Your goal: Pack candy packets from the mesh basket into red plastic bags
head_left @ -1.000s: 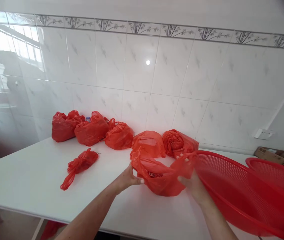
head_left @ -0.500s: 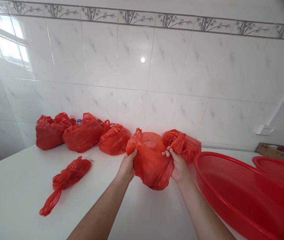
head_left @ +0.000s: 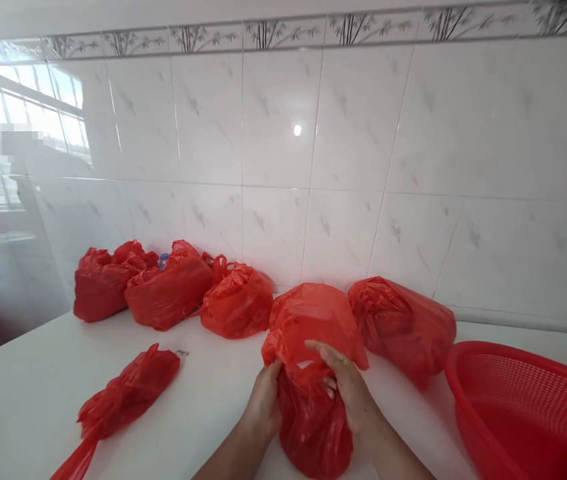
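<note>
A thin red plastic bag [head_left: 317, 427] is between my two hands above the white table, its rear part spread out and its front part hanging down towards me. My left hand [head_left: 266, 399] is closed on the bag's left edge, fingers mostly hidden behind the plastic. At the bag's right side, my right hand [head_left: 350, 387] has its fingers curled against the plastic, one digit stretched across the top near a small gap. What the bag contains, if anything, cannot be made out.
Several filled red bags [head_left: 169, 293] stand along the tiled wall, another red bag [head_left: 403, 327] right of my hands. A crumpled red bag [head_left: 133, 387] lies on the white table [head_left: 203, 407] at left. A red plastic basket [head_left: 483, 413] occupies the right front.
The bag has come lower and nearer, its front now hanging down towards me. My right hand has shifted its hold, lifting one digit over the top. The view has turned slightly.
</note>
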The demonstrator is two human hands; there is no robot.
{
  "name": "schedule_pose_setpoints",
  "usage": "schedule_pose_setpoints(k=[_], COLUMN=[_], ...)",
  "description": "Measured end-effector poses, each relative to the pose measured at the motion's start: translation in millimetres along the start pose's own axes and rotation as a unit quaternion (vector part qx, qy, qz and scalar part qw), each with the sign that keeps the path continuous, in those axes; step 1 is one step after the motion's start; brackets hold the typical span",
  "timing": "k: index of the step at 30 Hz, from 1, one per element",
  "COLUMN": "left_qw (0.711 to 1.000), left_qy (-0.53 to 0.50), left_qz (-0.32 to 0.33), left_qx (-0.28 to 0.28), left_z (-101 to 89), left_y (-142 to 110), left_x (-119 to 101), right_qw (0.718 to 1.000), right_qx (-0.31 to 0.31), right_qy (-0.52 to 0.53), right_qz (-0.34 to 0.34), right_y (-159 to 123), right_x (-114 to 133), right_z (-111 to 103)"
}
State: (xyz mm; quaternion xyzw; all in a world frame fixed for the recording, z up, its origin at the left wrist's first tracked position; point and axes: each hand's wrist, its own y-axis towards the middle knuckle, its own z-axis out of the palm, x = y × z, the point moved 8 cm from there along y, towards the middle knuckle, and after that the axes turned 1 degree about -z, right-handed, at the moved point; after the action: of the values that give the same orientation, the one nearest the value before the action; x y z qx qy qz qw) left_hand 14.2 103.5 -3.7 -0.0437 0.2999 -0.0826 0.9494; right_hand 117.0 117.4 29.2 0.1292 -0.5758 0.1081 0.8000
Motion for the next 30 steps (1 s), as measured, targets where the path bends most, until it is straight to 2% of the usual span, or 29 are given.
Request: schedule_pose_setpoints(k=[2,4,6,8,10,12,15,17,20,22,24,26,28,30], left_qw=[0.999,0.997,0.991,0.983,0.973,0.958,0.931,0.896,0.807,0.744,0.713,0.723,0.759,0.797], left_qy=[0.031,0.073,0.124,0.177,0.227,0.274,0.349,0.411,0.513,0.567,0.603,0.606,0.577,0.536], left_qz=[0.001,0.012,0.020,0.030,0.052,0.076,0.109,0.159,0.292,0.352,0.359,0.330,0.302,0.274], left_qx=[-0.008,-0.035,-0.044,-0.024,0.003,0.013,-0.028,-0.049,-0.008,0.021,0.025,0.015,-0.011,-0.049], left_z=[-3.5,-8.6,-9.3,-2.9,7.0,14.1,8.6,2.6,9.1,16.5,20.1,19.6,14.8,6.0], left_y=[-2,-4,-5,-6,-9,-13,-17,-20,-29,-35,-36,-33,-28,-24], left_x=[3,3,2,2,2,1,-1,-6,-15,-17,-18,-21,-25,-29], right_qw=[0.999,0.996,0.993,0.990,0.993,0.996,0.999,0.997,0.995,0.997,0.998,0.998,0.999,0.998], right_qx=[0.017,0.060,0.106,0.131,0.117,0.076,0.000,-0.049,-0.091,-0.076,-0.052,-0.043,-0.025,0.016], right_qy=[0.012,0.028,0.038,0.037,0.025,0.013,0.015,0.027,0.027,0.011,-0.019,-0.051,-0.037,0.037], right_qz=[0.033,0.051,0.043,0.026,0.024,0.033,0.047,0.050,0.032,0.008,-0.003,0.009,0.024,0.046], right_y=[3,4,2,-1,-3,-2,1,3,4,3,1,-2,-4,-5], right_x=[-20,-32,-34,-31,-31,-34,-41,-43,-40,-34,-30,-30,-31,-34], right_z=[-3,1,8,15,17,12,-3,-15,-25,-23,-18,-16,-14,-9])
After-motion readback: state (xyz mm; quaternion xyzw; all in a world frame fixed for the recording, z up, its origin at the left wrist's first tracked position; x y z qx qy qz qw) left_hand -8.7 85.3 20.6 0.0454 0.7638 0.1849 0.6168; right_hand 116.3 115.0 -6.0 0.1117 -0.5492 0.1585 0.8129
